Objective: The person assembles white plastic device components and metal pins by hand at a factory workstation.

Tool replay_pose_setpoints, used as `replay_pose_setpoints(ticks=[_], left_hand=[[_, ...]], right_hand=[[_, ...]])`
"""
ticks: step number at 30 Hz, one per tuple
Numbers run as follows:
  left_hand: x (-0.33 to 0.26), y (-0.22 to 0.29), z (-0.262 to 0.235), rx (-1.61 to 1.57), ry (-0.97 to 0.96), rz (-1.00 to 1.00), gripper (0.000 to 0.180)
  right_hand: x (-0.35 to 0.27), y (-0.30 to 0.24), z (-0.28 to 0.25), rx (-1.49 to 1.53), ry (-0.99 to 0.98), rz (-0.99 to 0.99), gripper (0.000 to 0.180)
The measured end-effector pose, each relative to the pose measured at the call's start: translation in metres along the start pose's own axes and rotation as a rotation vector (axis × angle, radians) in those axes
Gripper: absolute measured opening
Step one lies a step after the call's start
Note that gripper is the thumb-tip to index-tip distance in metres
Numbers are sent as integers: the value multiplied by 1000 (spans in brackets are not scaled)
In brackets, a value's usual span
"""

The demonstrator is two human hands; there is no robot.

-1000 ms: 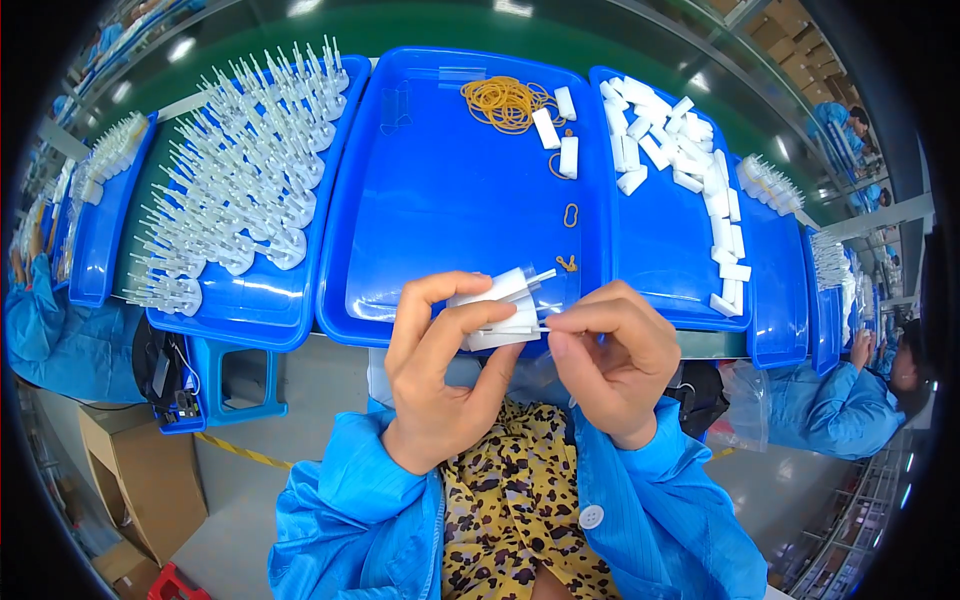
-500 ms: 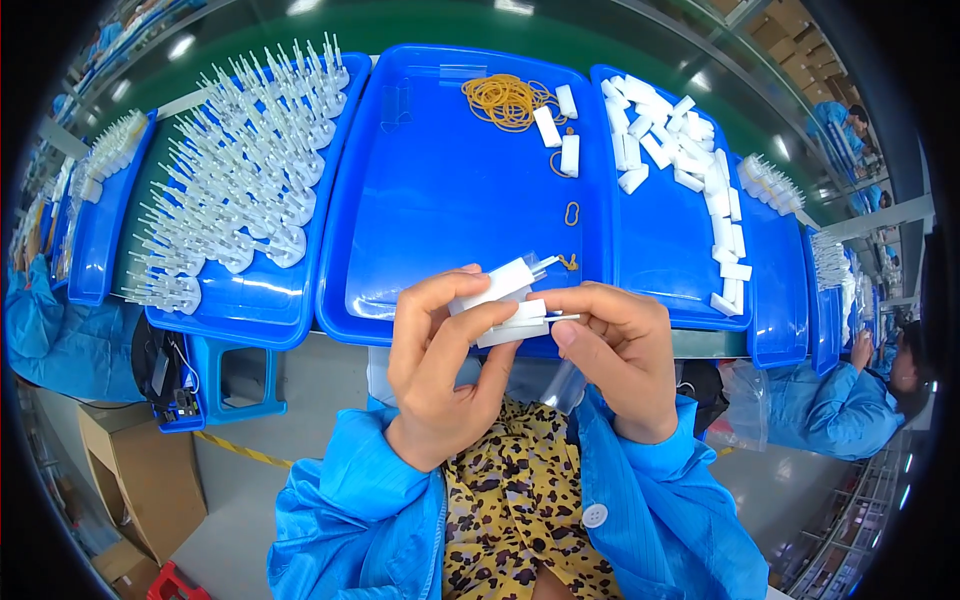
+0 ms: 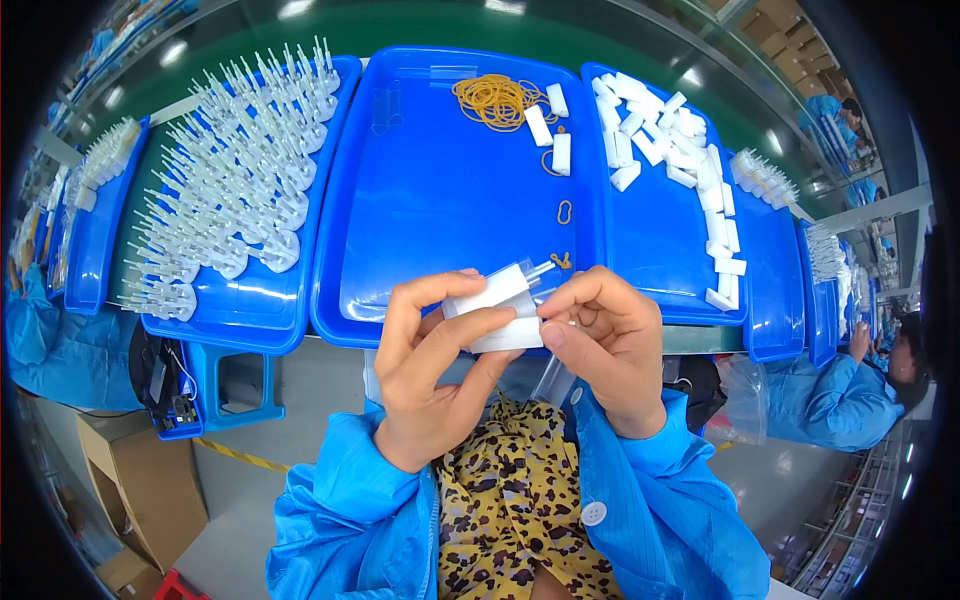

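Observation:
Above the near edge of the middle blue tray (image 3: 420, 190), my left hand (image 3: 425, 375) grips a small assembly of white rectangular blocks and clear plastic. Its upper white block (image 3: 485, 292) lies between my fingers, with thin pale prongs (image 3: 541, 271) sticking out to the right. A lower white block (image 3: 518, 335) is pinched between the left thumb and a finger. My right hand (image 3: 610, 345) has thumb and forefinger pressed together at this block's right end; what they hold, if anything, is hidden. Below them shows a clear plastic piece (image 3: 553, 380).
Yellow rubber bands (image 3: 497, 102) and three white blocks (image 3: 562, 154) lie in the middle tray. The left tray (image 3: 225, 318) carries many clear pieces with upright prongs (image 3: 220, 180). More white blocks (image 3: 640, 120) fill the right tray (image 3: 655, 260). A person (image 3: 840, 395) sits at right.
The lower white parts, stepped and apart half a second ago, now look like one block. A thin white prong at my right fingertips is no longer visible. Both hands shifted slightly left.

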State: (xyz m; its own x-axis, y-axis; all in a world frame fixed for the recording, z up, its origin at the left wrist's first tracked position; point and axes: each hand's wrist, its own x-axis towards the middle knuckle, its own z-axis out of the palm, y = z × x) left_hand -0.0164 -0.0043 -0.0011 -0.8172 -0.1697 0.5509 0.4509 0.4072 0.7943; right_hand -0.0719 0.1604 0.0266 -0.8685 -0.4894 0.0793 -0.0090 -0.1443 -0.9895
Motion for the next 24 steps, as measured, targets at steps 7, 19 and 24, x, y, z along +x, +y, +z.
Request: replay_pose_setpoints(ticks=[7, 19, 24], left_hand=[[-2, -4, 1, -123, 149, -112, 30], [-1, 2, 0, -14, 105, -40, 34], [-1, 3, -1, -2, 103, -45, 34]], right_hand=[[3, 6, -17, 180, 259, -242, 17], [3, 14, -7, -17, 281, -318, 23], [1, 20, -4, -57, 232, -379, 22]])
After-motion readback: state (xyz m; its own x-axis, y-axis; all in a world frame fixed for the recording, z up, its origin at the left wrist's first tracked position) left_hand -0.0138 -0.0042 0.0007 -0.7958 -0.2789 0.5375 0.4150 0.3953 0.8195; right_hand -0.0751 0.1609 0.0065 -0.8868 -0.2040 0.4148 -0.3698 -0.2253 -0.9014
